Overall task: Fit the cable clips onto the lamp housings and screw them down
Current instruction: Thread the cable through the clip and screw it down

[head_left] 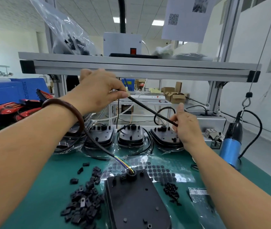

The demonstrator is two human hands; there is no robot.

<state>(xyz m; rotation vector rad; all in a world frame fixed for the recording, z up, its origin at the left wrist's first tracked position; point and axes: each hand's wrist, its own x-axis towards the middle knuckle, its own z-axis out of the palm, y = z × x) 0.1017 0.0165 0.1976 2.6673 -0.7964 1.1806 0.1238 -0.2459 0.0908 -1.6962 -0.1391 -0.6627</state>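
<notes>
— Where do the clips sit?
— The cable clips [81,205] are heaped loose on the mat [48,171], near left. Small, light, stiff plastic, I judge; I'd pinch one by its edges.
— And the hands?
— My left hand [98,91] pinches the cable [149,109] up high. The lamp housing [134,200] lies flat below, long axis running away from me, cable end farthest. The cable, pliable I'd say, slants down rightward to my right hand [186,126], which pinches it too.
</notes>
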